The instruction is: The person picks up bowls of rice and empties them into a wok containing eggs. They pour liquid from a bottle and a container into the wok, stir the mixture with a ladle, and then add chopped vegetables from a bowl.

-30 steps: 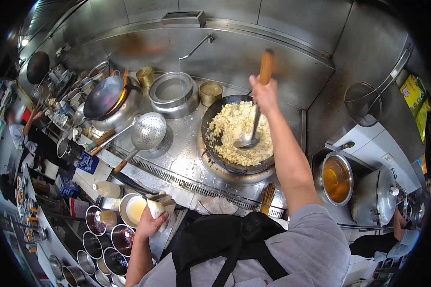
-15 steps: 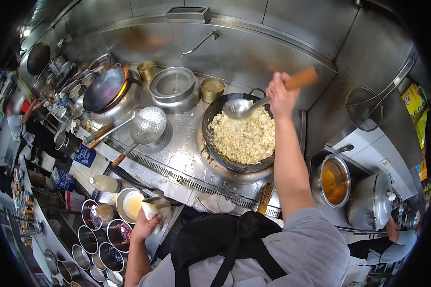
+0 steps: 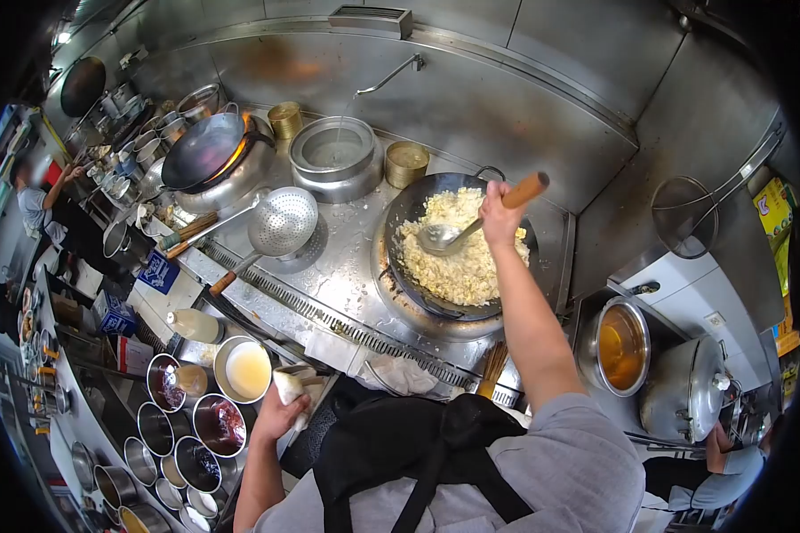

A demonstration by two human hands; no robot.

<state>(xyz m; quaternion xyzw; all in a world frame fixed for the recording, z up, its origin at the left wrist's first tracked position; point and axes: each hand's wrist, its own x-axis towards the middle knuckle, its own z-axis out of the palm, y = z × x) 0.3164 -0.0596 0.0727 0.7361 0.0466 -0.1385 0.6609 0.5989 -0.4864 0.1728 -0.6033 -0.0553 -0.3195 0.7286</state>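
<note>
Head view, contents as found. Item: one black wok (image 3: 406, 213), seated on the right-hand burner, front right of the stove top (image 3: 342, 271); holds a broad mound of pale yellow, crumbly food (image 3: 458, 277). Item: one steel ladle (image 3: 439, 238), wooden-handled, its bowl inside the wok at the left part of the mound, its handle slanting up to the right. Right hand (image 3: 500, 213): fist closed round the ladle's handle, above the wok's far side. Left hand (image 3: 280, 416): fingers curled on a bunched pale cloth (image 3: 304, 391), near the stove's front edge; exact placing of the fingertips cannot be told. Just beside it, a round pan (image 3: 247, 369) of pale yellow liquid, with smaller steel pots grouped nearer the wearer. Left of the wok: a perforated skimmer (image 3: 283, 222), its handle reaching over the stove's front edge. Behind the skimmer: a round steel pot (image 3: 332, 147) beneath a thin wall tap (image 3: 391, 79); between that pot and the wok, a brass-coloured tin (image 3: 407, 164). Right of the wearer's forearm: a steel basin (image 3: 622, 346) of amber liquid, beside a large lidded pot (image 3: 682, 391)
</note>
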